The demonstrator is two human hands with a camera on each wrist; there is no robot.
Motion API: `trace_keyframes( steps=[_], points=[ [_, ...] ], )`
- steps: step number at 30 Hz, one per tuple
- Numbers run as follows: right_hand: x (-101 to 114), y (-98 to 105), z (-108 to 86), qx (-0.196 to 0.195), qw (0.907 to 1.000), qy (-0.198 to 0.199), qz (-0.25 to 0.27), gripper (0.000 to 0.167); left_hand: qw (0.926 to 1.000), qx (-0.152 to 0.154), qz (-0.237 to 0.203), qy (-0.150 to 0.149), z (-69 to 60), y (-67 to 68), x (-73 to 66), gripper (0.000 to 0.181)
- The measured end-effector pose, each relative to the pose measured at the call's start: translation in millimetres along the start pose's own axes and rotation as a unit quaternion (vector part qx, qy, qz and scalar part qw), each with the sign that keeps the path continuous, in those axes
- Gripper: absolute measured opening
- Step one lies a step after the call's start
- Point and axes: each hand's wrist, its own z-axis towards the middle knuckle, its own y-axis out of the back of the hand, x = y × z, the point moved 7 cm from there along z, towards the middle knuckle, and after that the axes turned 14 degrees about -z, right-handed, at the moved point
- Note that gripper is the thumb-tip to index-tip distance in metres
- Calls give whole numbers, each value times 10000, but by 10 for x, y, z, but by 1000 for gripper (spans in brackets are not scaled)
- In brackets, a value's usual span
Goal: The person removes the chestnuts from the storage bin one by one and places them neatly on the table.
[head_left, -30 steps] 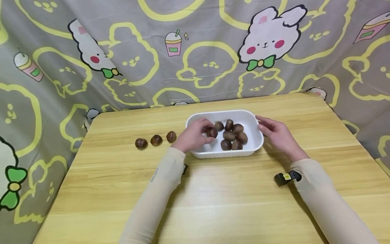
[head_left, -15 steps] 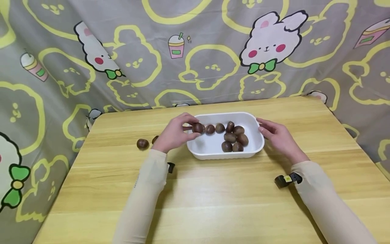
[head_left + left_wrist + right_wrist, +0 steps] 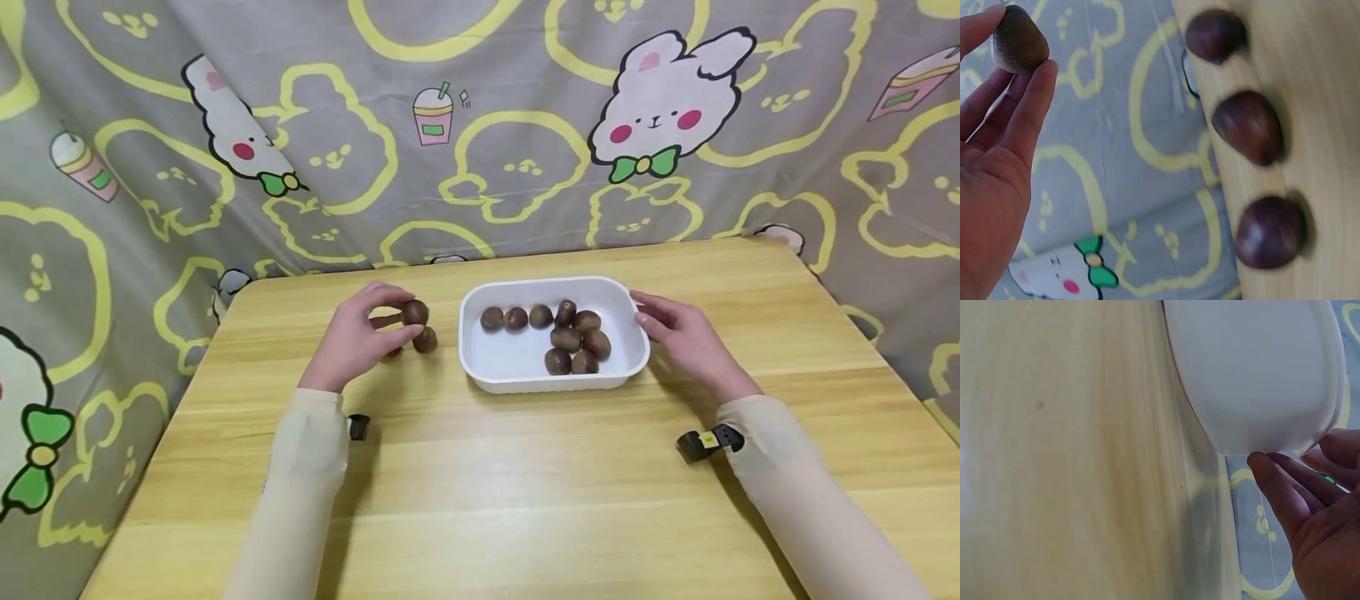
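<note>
Between thumb and fingers, my left hand pinches a brown chestnut left of the white tray. Just below the held one lies a chestnut on the table, and another is partly hidden by the hand. In the left wrist view, the left hand grips the chestnut, with three chestnuts in a row on the table. My right hand touches the tray's right end; in the right wrist view, the fingertips of the right hand rest against the tray's wall.
Several chestnuts lie in the tray, a few along its back left and the others grouped toward its right. The wooden table reaches back to a grey patterned curtain.
My left hand has come out of the tray to the left with a chestnut in its fingers, now over the chestnuts on the table. The right hand has stayed at the tray's end.
</note>
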Motion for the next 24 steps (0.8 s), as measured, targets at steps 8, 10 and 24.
trace_keyframes(
  steps=[8,10,24],
  points=[
    [-20,-14,5,28,10000,44,54,49,9992,-271,159,242,-162,314,147,36],
    [-21,-14,12,11,10000,55,60,49,9989,-326,189,261,-191,373,177,36],
    [-13,0,10,-9,10000,20,91,48,9924,-1013,578,396,-398,798,268,36]
  ],
)
